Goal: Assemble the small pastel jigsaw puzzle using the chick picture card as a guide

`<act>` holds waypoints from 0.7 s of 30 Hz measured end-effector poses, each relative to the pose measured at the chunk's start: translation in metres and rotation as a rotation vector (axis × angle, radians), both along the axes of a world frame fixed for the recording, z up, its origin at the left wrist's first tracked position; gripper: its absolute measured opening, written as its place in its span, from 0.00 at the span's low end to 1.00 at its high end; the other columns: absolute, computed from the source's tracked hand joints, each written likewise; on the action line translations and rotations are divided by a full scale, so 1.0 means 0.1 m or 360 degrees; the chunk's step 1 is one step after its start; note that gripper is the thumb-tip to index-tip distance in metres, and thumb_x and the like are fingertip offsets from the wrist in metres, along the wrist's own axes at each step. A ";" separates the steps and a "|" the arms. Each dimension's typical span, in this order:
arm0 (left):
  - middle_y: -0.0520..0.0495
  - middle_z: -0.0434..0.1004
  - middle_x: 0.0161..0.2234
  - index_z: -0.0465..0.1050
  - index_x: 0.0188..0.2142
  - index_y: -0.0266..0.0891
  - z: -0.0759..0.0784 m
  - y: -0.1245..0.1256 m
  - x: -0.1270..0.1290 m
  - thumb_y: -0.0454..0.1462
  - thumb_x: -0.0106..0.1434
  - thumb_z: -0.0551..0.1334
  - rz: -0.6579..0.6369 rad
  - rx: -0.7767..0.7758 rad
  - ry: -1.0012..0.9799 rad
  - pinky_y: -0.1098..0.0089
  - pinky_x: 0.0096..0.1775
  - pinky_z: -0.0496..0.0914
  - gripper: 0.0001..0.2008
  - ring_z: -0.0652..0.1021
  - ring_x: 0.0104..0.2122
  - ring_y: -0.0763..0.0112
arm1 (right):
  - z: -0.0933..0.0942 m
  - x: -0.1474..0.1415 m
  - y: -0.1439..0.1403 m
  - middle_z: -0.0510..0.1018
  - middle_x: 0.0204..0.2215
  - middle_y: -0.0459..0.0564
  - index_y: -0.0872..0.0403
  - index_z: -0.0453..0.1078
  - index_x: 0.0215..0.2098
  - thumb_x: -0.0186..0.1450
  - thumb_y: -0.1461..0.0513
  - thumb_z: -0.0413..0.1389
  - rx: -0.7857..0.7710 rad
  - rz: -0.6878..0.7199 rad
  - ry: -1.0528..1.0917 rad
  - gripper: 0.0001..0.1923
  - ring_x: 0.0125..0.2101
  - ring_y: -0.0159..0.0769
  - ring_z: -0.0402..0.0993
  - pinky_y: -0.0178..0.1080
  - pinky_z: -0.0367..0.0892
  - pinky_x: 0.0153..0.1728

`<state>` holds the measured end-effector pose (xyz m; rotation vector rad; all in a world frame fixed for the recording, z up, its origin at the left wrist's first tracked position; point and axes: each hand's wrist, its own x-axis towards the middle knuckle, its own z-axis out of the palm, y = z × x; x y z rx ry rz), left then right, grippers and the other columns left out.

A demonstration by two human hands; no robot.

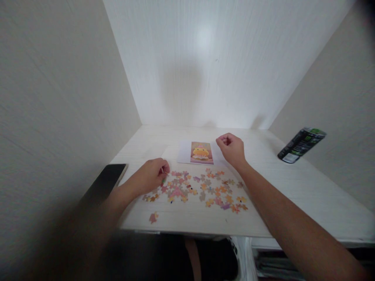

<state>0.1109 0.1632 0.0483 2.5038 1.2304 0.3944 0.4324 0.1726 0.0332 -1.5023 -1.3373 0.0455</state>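
Observation:
Many small jigsaw puzzle pieces (pixel 177 191) in pink, orange, yellow, grey and purple lie loose on the white table, in two rough clusters. My left hand (pixel 150 175) is at the left cluster's edge, its thumb and fingers pinched on a puzzle piece (pixel 164 171), of which only a pale edge shows. Beyond the pieces lies a picture card (pixel 201 153) with a yellow plush-like figure. Just right of this card is my right hand (pixel 233 148), fingers curled together; whatever they hold, if anything, is hidden.
One separate puzzle piece (pixel 153 217) lies near the front edge of the table (pixel 190 218). A dark phone (pixel 107 177) rests beside my left forearm. At the right stands a black can (pixel 300 145) with green markings. White panels (pixel 205 78) enclose the back and sides.

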 end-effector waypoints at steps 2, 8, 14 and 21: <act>0.50 0.76 0.29 0.75 0.36 0.39 0.00 -0.02 0.00 0.29 0.56 0.58 -0.0026 0.0029 -0.0071 0.70 0.31 0.63 0.10 0.74 0.28 0.69 | 0.01 0.00 0.00 0.75 0.21 0.47 0.55 0.73 0.27 0.58 0.58 0.56 -0.0006 -0.0014 -0.0020 0.08 0.23 0.34 0.69 0.37 0.62 0.28; 0.46 0.80 0.33 0.80 0.37 0.40 0.04 -0.10 0.01 0.39 0.62 0.62 0.0198 0.0054 -0.0532 0.69 0.33 0.66 0.09 0.75 0.29 0.69 | -0.01 0.01 0.01 0.76 0.22 0.47 0.54 0.74 0.28 0.58 0.57 0.56 -0.0038 -0.0008 0.0017 0.09 0.23 0.33 0.69 0.37 0.62 0.28; 0.47 0.81 0.32 0.77 0.35 0.36 0.09 -0.25 0.07 0.41 0.56 0.69 0.0480 -0.0607 -0.1370 0.73 0.32 0.69 0.11 0.78 0.29 0.72 | -0.04 0.03 0.02 0.75 0.21 0.46 0.55 0.74 0.29 0.58 0.57 0.57 -0.0031 -0.0011 -0.0002 0.09 0.22 0.33 0.68 0.37 0.62 0.27; 0.44 0.81 0.38 0.78 0.35 0.34 0.00 -0.28 0.11 0.37 0.53 0.72 0.0554 -0.1182 -0.1938 0.76 0.34 0.71 0.11 0.78 0.34 0.74 | -0.08 0.06 0.05 0.75 0.21 0.47 0.54 0.74 0.29 0.57 0.56 0.57 -0.0033 -0.0023 0.0005 0.09 0.22 0.33 0.67 0.37 0.62 0.27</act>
